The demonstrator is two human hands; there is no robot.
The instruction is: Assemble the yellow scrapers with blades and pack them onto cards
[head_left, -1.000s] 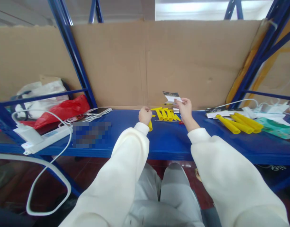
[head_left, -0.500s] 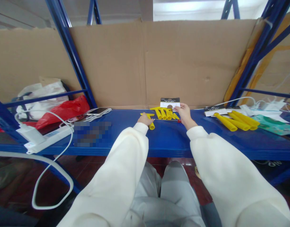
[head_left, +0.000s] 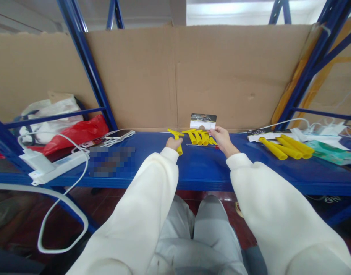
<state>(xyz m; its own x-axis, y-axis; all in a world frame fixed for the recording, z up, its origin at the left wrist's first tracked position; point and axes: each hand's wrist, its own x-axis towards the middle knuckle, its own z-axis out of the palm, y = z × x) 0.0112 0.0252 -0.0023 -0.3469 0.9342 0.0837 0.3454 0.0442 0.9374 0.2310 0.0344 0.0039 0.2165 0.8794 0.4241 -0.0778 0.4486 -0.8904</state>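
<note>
Shifted forward: yellow T-piece (head_left: 175, 133), gripped in our left hand (head_left: 173, 144).
Our right hand (head_left: 221, 138) pinches a card (head_left: 203, 121); other T-pieces (head_left: 198, 138) between our hands look left to do.

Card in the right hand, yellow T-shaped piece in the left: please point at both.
Card (head_left: 201, 122): head view, on its white panel.
Yellow T-shaped piece (head_left: 177, 135): head view, where crossbar meets stem.

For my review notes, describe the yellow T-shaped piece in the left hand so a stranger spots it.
On the blue shelf, find the central yellow pieces before the cardboard. Just left of them, the left hand holds the T-shaped piece; its neighbours lie unheld.
</note>
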